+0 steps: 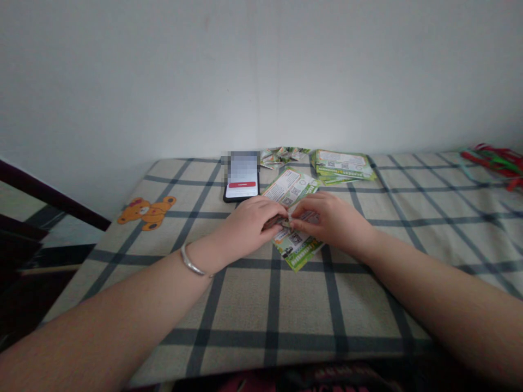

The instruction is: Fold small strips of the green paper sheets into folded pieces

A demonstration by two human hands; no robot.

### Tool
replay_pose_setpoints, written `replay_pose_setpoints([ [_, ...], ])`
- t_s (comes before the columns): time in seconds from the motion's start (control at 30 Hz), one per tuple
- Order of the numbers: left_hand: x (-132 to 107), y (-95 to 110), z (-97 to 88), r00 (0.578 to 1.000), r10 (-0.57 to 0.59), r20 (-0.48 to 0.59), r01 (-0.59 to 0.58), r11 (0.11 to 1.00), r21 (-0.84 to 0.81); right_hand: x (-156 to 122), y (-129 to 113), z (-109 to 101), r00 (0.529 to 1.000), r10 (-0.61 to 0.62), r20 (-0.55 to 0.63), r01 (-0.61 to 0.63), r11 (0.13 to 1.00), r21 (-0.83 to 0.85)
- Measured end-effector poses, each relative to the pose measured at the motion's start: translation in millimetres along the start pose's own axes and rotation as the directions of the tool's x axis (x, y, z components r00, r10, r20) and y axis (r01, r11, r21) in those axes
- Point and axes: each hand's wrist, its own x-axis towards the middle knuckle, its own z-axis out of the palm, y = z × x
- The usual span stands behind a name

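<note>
My left hand (259,218), with a silver bangle (192,261) on its wrist, is closed with thumb and fingers pinched together. Facing it, my right hand (329,218) is also pinched closed. Their fingertips meet on a small piece of folded paper (289,222), mostly hidden by the fingers. Beneath both hands lie printed green-and-white leaflets (296,188) set at a slant, with text and square codes on them. The hands cover the middle of these leaflets.
A phone (242,190) with a lit screen lies left of the leaflets. Behind are folded paper pieces (281,156) and a leaflet stack (343,163). Red and green strips (496,163) lie far right. A bear figure (147,212) is at left on the checked tablecloth (241,310), against a wall.
</note>
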Motion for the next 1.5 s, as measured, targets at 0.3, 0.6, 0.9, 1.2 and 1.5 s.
replay_pose_setpoints([
  [0.3,-2,-2,-0.4,0.999,-0.042,-0.018,0.04,0.995,-0.095,0,-1,5,0.997,0.047,-0.054,-0.043,0.997,0.071],
  [0.6,-3,2,-1.2,0.998,-0.034,-0.053,0.025,0.987,-0.161,0,-9,8,0.999,0.033,0.012,-0.033,0.998,0.054],
  [0.9,-2,5,-3.4,0.985,-0.147,-0.096,0.119,0.961,-0.248,1,-10,10,1.0,0.008,0.009,-0.009,0.998,0.062],
  [1.2,-3,3,-0.3,0.987,-0.157,-0.028,0.144,0.954,-0.264,0,-11,13,1.0,-0.023,-0.011,0.024,0.996,0.082],
  [1.5,-2,5,1.1,0.975,-0.212,-0.06,0.186,0.938,-0.294,0,-9,15,0.999,-0.026,-0.03,0.028,0.998,0.062],
])
